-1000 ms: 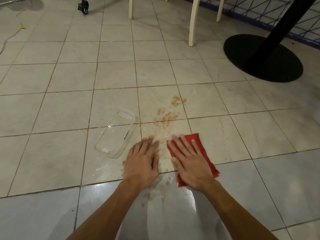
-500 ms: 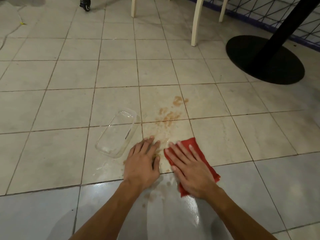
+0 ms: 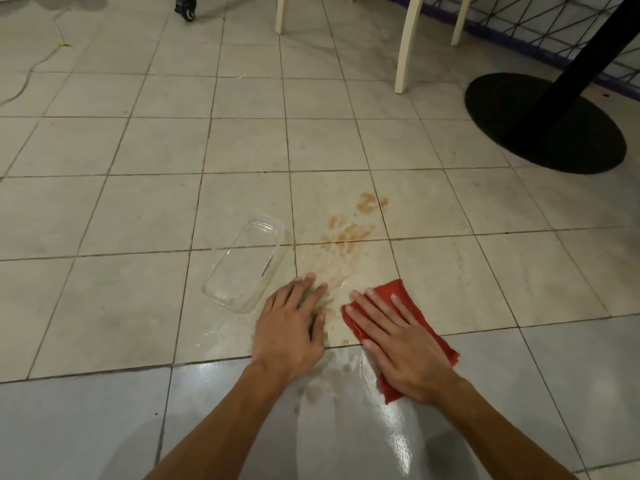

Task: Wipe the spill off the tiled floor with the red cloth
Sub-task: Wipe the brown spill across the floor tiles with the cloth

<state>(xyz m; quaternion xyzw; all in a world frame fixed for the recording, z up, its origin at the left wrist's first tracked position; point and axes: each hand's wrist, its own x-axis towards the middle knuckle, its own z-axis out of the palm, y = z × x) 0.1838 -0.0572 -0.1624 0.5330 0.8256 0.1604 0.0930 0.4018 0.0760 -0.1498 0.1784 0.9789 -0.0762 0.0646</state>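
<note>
Floor (image 3: 138,299): pale beige tiles w/ dark grout; the nearest row is grey & glossy.
Spill (image 3: 349,233): brown-orange smears across 2 beige tiles, over the grout line ahead of both hands. Thin streaks run down to the gap betw. the hands. We also note fainter brown blots on the grey tile by the L wrist.
Wet film (image 3: 391,410): shiny patch on the grey tile betw. the 2 forearms, near the R wrist.
Cloth (image 3: 403,289): red, flat on the floor, diagonal across the beige/grey joint, just R of the spill's near end. Its far corner & R edge show past the hand.
R hand (image 3: 401,344): palm down on the cloth; fingers straight, a bit apart, pressing it flat, none curled round it.
L hand (image 3: 289,327): palm down on tile just L of the cloth, not touching it; fingers straight & close together, thumb out toward the cloth; tips at the edge of the streaks.
Container (image 3: 242,268): clear plastic, rounded rectangle, on the floor just L of & ahead of the L hand, apart from it. We can't tell tub vs. lid.
Table base (image 3: 543,123): black disc w/ black post, far R.
Chair legs (image 3: 407,43): white, top of view.
Wheel (image 3: 187,8): small, dark, top L.
</note>
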